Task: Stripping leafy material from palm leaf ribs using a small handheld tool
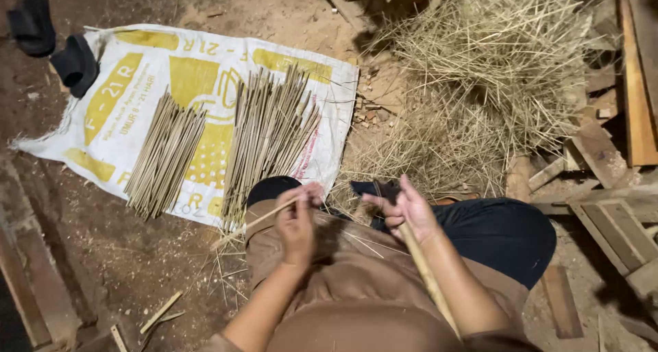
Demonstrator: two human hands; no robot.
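My left hand (297, 219) grips a thin bamboo stick (250, 226) that slants down to the left over my knee. My right hand (406, 208) holds a knife with a dark blade (373, 187) and a long pale wooden handle (426, 273) that runs back along my forearm. The blade points toward the stick's upper end, between the two hands. Both hands rest above my lap, which is covered by brown cloth (356, 283).
A white and yellow sack (137, 78) lies on the dirt floor with two piles of cut sticks (164, 153) (271, 136). A heap of thin shavings (493, 71) lies ahead on the right. Wood planks (617, 222) sit at the right, dark sandals (51, 43) at top left.
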